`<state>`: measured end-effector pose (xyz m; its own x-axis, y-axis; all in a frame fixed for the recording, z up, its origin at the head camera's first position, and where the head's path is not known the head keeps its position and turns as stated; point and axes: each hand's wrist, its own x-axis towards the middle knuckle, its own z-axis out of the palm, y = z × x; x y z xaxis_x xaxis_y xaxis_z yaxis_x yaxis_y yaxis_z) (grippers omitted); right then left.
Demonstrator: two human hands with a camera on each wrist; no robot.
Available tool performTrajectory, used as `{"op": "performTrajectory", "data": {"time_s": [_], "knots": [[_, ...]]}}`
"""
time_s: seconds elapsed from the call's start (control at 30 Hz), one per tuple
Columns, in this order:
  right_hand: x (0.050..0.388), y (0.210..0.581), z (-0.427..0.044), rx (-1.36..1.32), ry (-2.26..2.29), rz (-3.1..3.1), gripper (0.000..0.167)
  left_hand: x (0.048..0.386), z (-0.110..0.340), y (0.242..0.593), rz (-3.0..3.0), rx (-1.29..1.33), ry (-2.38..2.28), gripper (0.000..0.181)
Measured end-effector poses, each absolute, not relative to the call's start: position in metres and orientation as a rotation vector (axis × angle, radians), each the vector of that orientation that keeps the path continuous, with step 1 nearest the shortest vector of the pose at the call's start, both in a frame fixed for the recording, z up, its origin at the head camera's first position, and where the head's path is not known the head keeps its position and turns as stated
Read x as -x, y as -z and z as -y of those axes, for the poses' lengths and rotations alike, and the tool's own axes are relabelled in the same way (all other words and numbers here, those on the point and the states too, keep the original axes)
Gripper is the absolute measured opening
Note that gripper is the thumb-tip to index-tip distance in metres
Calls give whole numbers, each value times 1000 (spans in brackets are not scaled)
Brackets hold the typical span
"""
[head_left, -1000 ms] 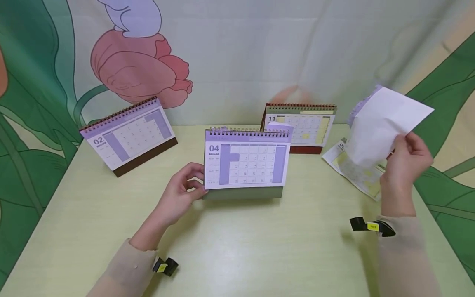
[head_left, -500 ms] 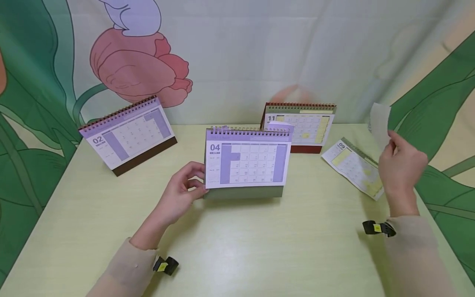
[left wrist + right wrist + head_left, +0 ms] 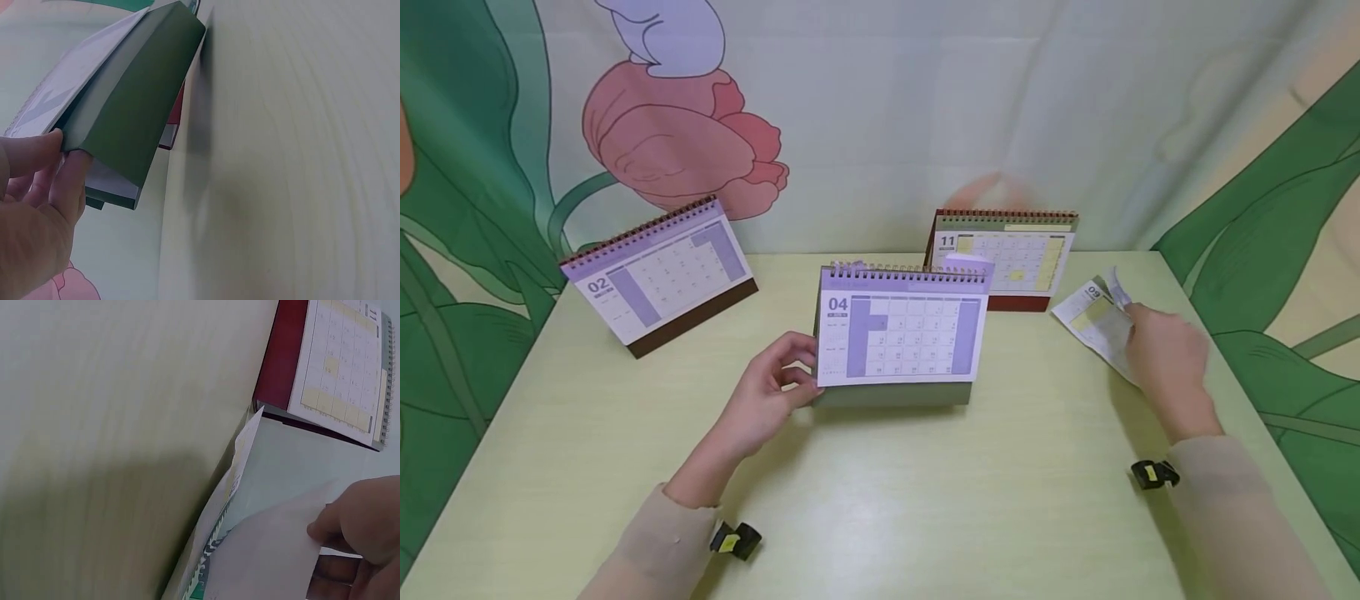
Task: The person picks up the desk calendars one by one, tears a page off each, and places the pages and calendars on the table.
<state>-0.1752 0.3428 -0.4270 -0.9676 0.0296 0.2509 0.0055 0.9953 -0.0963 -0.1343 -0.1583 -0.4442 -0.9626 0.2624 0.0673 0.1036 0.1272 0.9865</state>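
Observation:
My left hand grips the lower left corner of a desk calendar with a green base, turned to a purple page marked 04. In the left wrist view, thumb and fingers pinch the edge of its green base. A scrap of purple page is caught in its spiral binding at the top right. On the right, my right hand pinches a torn-off page, seen nearly edge-on in the head view, above a loose page marked 09. The hand covers part of that loose page.
Behind the held calendar stands a red-based calendar showing 11. Another calendar, open at 02 on a dark brown base, stands at the back left. A printed cloth hangs along the table's far edge.
My right hand has come down from its raised position and shifted left with the torn-off page, which has turned edge-on over the 09 page. My left hand keeps its grip, nearly still.

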Motion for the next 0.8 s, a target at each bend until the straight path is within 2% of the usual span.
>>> {"op": "performTrajectory", "data": {"time_s": [0.07,0.3,0.57,0.8], "knots": [[175,428,-341,3,-126,2925,31,134,158,444,-2264,-374,-1961,39],[174,428,-334,-86,-115,3036,10,134,158,442,-2260,-389,-1958,39],[175,413,-301,-186,-351,2801,33,134,156,441,-2254,-434,-1947,38],[181,391,-250,-576,-843,2427,26,133,152,440,-2238,-497,-1950,38]]}}
